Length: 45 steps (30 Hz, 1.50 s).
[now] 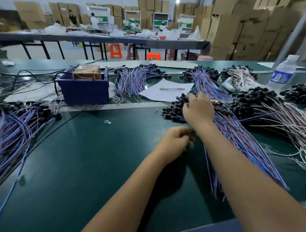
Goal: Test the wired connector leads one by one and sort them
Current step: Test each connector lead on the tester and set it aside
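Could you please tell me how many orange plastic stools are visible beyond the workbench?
2. One orange stool stands under the long grey table, left of centre; another orange stool sits nearer, to its right. Others may be hidden behind the table.

Warehouse work hall, viewed across a dark green work surface (99,157).

Stacked cardboard boxes (231,33) lined the rear and right sides, reaching high; little wall showed behind them. A long grey table (99,38) on black legs crossed the room, loaded with white plastic bags (167,34). Orange plastic stools (116,50) stood beneath it on a pale floor (71,51). Green-and-white workstations (160,19) stood in a row behind, with a person in white (94,20) at one. A bright ceiling lamp (177,1) gave the light. No window was discernible.
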Each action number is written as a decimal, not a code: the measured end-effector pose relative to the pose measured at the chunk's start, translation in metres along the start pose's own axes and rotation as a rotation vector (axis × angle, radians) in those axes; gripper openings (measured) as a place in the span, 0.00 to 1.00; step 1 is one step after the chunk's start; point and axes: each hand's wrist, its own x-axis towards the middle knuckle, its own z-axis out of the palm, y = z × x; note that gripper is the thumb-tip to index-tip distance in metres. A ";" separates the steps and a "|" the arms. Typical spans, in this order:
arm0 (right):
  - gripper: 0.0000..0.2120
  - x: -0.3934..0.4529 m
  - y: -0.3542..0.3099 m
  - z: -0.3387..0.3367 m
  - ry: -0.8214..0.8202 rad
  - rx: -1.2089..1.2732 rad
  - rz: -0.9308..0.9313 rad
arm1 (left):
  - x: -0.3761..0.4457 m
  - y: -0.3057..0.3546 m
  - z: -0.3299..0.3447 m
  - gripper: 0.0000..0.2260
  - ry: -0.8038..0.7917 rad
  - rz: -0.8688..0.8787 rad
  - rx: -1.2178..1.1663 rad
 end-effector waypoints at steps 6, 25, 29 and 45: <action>0.14 -0.012 -0.101 0.025 -0.103 0.328 -0.150 | -0.017 -0.016 -0.099 0.18 0.376 -0.059 0.067; 0.11 -0.070 -0.224 0.077 -0.486 0.917 -0.270 | -0.063 -0.055 -0.254 0.13 1.025 -0.501 0.834; 0.10 -0.072 -0.224 0.078 -0.487 0.923 -0.285 | -0.066 -0.057 -0.265 0.14 0.989 -0.554 0.943; 0.11 -0.070 -0.228 0.071 -0.561 1.342 -0.080 | -0.060 -0.031 -0.225 0.11 0.982 0.281 0.012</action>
